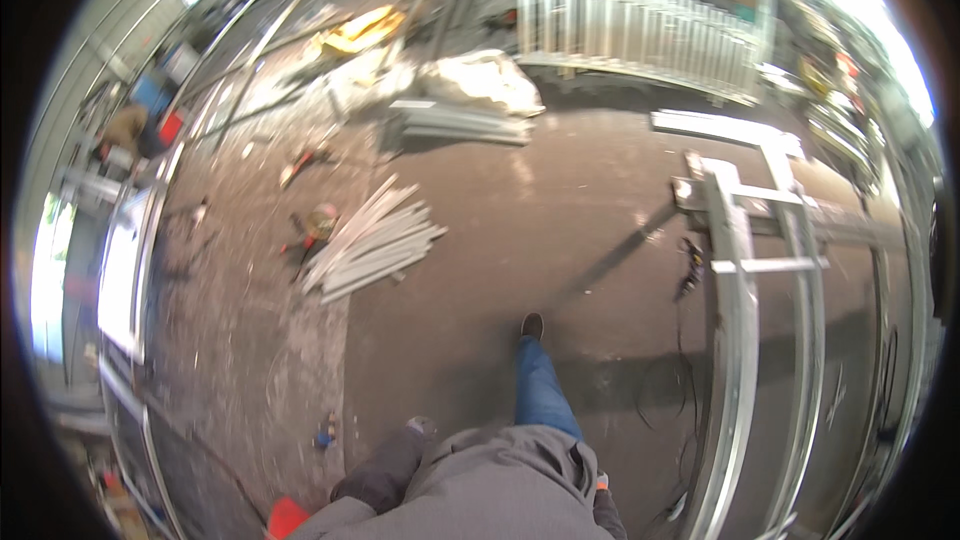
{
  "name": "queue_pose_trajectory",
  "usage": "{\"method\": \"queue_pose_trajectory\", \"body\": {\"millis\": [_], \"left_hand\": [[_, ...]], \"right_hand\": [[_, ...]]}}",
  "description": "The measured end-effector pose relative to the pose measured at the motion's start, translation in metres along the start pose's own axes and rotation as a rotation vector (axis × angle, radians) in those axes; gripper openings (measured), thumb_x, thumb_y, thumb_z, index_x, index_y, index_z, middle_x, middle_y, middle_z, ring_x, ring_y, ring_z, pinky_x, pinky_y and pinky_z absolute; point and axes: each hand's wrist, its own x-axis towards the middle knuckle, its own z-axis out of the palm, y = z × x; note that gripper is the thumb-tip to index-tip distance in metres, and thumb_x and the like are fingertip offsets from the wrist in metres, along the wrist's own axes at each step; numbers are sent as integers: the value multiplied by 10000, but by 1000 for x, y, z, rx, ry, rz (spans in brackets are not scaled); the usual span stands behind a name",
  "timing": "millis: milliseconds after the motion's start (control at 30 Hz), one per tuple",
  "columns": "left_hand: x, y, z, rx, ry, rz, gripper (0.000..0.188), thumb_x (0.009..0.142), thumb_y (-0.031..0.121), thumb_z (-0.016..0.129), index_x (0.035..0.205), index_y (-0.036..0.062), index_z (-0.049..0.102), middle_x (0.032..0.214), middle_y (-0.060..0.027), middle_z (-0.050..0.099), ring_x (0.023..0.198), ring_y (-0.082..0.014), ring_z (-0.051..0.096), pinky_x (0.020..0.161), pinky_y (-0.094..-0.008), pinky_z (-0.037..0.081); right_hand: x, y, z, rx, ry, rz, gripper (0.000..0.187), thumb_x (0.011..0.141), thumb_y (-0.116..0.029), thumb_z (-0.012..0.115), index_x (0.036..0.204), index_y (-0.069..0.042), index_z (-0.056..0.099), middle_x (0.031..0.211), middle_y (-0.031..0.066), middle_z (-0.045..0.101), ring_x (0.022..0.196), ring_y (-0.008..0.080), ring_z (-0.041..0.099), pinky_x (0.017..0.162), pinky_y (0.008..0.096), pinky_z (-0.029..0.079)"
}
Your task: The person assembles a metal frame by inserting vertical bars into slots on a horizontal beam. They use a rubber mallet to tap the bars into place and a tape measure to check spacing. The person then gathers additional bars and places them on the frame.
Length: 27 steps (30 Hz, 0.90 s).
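At the lower left, a dark sleeve point(375, 475) runs up beside my grey top. What seems to be my left hand point(420, 427) is at its end, small and blurred, with its fingers not readable and nothing visible in it. A red object point(288, 518) shows by that sleeve at the lower edge. On the other side, a dark sleeve point(606, 512) with a small orange and white patch appears beside my hip; my right hand cannot be made out there. A foot in a dark shoe point(533, 325) is stretched forward on the floor, below a blue trouser leg.
A fan of pale metal strips point(370, 240) lies ahead left, near orange-and-black tools point(303, 166). At right, a long metal frame point(735, 340) rests on a support, with a cable point(682, 360) beside it. Further off are stacked bars point(462, 124) and a slatted railing point(640, 25).
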Motion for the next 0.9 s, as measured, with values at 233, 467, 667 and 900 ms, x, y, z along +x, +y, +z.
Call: {"method": "queue_pose_trajectory", "body": {"millis": [233, 467, 667, 900], "left_hand": [[-15, 16, -13, 446, 40, 127, 302, 933, 326, 632, 1008, 57, 748, 969, -132, 744, 872, -301, 722, 786, -422, 560], [18, 68, -28, -824, 572, -413, 268, 961, 269, 668, 1152, 82, 688, 975, -128, 703, 807, -245, 690, 677, -410, 560], [198, 64, -98, -2081, 508, -236, 394, 1041, 347, 554, 1304, 57, 600, 1153, -100, 695, 1033, -257, 666, 870, -395, 551], [390, 138, -165, -1558, 380, -378, 458, 1015, 428, 596, 1321, 87, 590, 1136, -69, 661, 986, -240, 641, 831, -393, 532]], "right_hand": [[174, -228, 70, 151, -232, 364, 418, 927, -434, 551, 1064, -59, 674, 1013, 182, 684, 931, 357, 617, 867, 462, 498], [319, -461, 288, -1242, -247, -450, 250, 874, -247, 756, 953, -22, 680, 723, 77, 688, 661, 193, 663, 595, 356, 526], [303, -526, 519, -1465, -331, -446, 438, 818, -399, 804, 1043, -35, 716, 849, 110, 748, 765, 210, 712, 743, 357, 576], [374, -470, 736, -1622, -601, -666, 634, 862, -326, 768, 1384, -35, 557, 1340, 242, 632, 1248, 392, 602, 1058, 434, 483]]}}
